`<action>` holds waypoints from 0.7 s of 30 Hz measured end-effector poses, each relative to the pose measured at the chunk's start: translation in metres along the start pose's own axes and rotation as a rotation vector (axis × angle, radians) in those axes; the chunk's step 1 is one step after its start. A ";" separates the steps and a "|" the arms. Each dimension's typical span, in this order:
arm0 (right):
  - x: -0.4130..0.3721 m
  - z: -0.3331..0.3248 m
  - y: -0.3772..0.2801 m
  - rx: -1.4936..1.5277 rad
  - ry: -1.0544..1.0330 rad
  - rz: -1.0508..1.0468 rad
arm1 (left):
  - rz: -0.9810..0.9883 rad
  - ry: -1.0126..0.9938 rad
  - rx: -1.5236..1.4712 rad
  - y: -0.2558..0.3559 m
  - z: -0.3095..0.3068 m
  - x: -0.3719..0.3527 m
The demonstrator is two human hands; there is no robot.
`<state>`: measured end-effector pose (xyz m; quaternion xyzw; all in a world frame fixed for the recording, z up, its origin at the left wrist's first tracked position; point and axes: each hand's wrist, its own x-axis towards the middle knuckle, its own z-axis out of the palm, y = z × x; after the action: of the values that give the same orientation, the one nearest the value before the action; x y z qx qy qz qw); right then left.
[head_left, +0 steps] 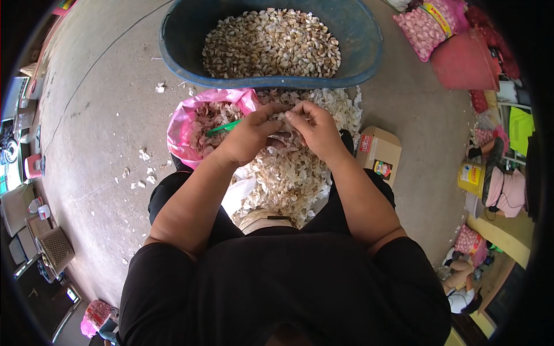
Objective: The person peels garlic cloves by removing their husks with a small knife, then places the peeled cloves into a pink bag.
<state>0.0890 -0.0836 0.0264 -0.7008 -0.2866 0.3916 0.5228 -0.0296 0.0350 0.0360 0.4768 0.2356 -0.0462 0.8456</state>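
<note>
Both my hands meet over a pile of papery garlic skins (288, 176) between my legs. My left hand (251, 134) is closed, its fingertips pinching a small pale piece of garlic (281, 117), mostly hidden by the fingers. Against the same piece, the thumb and fingers of my right hand (317, 130) are pressed together. Left of my hands, an open pink bag (182, 135) holds more skins and a thin green object (223, 128), partly behind my left hand. Just ahead stands a large blue-green tub (179, 55) with many loose garlic cloves (271, 43).
An opened cardboard box (384, 151) lies right of my knee. Pink net bags of garlic (424, 29) and a red tub (464, 60) stand at upper right, a yellow tin (471, 177) at right. Skin scraps dot the concrete floor (104, 144). Another person (460, 279) is at lower right.
</note>
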 end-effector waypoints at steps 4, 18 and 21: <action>0.000 0.003 0.002 -0.202 -0.034 -0.061 | 0.306 0.058 0.701 -0.018 -0.001 0.004; -0.004 0.003 -0.001 -0.235 -0.113 -0.242 | 0.042 0.038 0.304 -0.012 0.003 0.004; -0.006 0.001 -0.010 -0.241 -0.141 -0.238 | 0.010 0.081 0.264 -0.004 0.002 0.002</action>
<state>0.0846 -0.0850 0.0374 -0.6902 -0.4483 0.3379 0.4566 -0.0280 0.0320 0.0327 0.5867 0.2588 -0.0534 0.7654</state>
